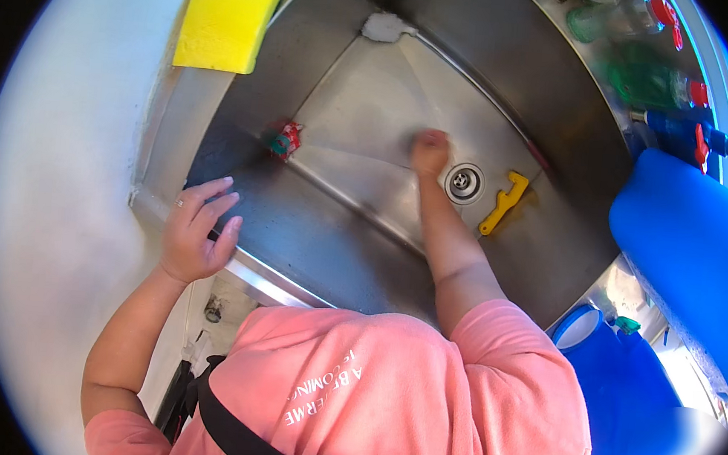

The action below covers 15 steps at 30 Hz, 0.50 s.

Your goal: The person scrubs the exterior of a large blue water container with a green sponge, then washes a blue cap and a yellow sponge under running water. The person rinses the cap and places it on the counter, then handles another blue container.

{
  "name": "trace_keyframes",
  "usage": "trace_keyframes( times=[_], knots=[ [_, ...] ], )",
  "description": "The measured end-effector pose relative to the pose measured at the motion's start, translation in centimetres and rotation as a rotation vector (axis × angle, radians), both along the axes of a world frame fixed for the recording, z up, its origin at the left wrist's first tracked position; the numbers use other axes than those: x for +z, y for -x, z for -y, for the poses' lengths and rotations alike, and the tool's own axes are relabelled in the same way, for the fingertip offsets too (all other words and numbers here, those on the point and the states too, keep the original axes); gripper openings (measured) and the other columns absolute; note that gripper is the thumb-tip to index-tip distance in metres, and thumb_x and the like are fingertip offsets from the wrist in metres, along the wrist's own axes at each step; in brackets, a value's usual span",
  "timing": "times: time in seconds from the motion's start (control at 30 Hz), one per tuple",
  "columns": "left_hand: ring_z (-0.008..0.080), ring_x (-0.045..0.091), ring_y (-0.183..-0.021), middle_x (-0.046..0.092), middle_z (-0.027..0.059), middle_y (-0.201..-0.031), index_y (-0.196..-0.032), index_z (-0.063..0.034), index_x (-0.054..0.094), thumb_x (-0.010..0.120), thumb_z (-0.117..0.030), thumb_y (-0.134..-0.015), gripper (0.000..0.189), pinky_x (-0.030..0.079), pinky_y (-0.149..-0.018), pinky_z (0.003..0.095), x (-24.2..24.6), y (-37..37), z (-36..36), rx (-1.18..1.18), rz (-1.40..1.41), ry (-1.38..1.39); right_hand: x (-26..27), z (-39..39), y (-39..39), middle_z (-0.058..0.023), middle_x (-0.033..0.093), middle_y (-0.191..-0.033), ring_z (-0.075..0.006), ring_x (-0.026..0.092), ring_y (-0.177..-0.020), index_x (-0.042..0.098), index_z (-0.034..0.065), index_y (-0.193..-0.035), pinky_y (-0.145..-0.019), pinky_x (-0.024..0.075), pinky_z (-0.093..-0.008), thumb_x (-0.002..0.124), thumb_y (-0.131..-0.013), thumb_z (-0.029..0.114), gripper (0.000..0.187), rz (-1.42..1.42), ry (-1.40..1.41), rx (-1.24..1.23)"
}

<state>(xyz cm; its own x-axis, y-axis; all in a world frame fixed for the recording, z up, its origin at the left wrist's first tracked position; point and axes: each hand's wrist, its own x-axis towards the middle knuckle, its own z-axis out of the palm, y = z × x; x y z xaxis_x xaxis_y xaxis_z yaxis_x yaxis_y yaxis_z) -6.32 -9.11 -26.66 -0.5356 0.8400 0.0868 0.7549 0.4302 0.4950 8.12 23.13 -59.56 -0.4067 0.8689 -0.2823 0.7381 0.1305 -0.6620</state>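
Note:
A deep stainless steel sink (361, 105) lies before me. My right hand (431, 152) is low in its basin, blurred and curled, just left of the drain strainer (465, 183); whether it holds anything cannot be told. Over the near left rim hovers or rests my left hand (200, 230), fingers apart and empty. Right of the drain lies a yellow plastic tool (504, 203) with a hooked end. A crumpled red and green wrapper (287, 140) sits in the left corner of the basin, and a whitish lump (386, 28) in the far corner.
A yellow sponge or foam pad (226, 18) lies across the left rim. Along the right ledge are plastic bottles with red caps (698, 93) and a blue valve with a red lever (701, 146). A blue plastic container (689, 253) and a blue jug (621, 376) stand at the right.

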Motion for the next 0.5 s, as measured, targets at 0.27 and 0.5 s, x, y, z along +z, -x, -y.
trace_keyframes(
  times=[0.27,0.5],
  knots=[
    [0.0323,0.063,-0.098,0.064,0.0168,-0.116,-0.104,-0.0016,0.066,0.070,-0.008,-0.080,0.026,0.051,-0.085,0.0385,0.0,0.0,0.0,0.001,-0.003,0.046,-0.1,-9.9,-17.3,-0.0237,0.055,-0.127,-0.0390,0.056,-0.118,0.051,0.0016,-0.127,-0.101,0.0472,-0.0435,0.068,-0.079,0.023,0.055,0.792,-0.042,-0.358],
    [0.0320,0.063,-0.099,0.064,0.0168,-0.117,-0.105,-0.0009,0.066,0.071,-0.009,-0.080,0.027,0.050,-0.086,0.0385,0.3,-0.2,-0.3,0.016,-0.009,0.025,-2.1,-7.5,-15.4,-0.0232,0.065,-0.110,-0.0384,0.065,-0.102,0.046,-0.0023,-0.127,-0.093,0.0521,-0.0452,0.073,-0.077,0.025,0.063,0.722,0.189,-0.358]
  ],
)
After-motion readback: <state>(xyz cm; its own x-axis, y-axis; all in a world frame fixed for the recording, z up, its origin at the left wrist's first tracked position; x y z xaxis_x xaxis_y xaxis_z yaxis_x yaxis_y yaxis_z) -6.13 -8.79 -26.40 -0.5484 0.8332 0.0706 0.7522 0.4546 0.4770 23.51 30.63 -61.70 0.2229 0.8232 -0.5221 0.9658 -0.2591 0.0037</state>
